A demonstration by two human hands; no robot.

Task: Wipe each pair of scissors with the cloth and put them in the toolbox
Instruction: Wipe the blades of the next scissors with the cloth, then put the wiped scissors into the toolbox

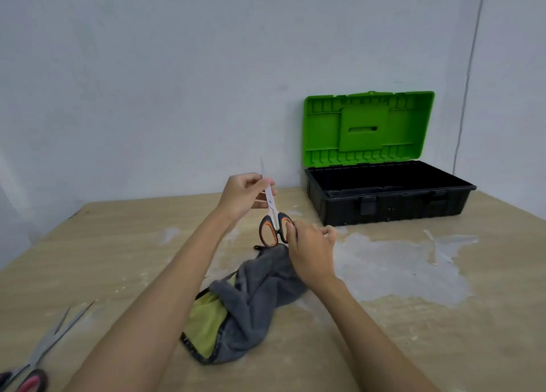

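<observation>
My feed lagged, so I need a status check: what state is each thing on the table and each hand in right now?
Green-lidded black plastic toolbox: lid open, upright; no contents visible.
Orange-and-black-handled scissors: held in the air, blades closed.
Left hand: pinches the blades.
Right hand: touches the handle.
Grey-and-yellow cloth: crumpled on the table, unheld.
Pink-handled scissors: lying on the table, blades open.

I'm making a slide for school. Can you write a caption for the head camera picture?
Two hands hold orange-handled scissors above a grey cloth, open green-lidded toolbox waiting behind.
</observation>
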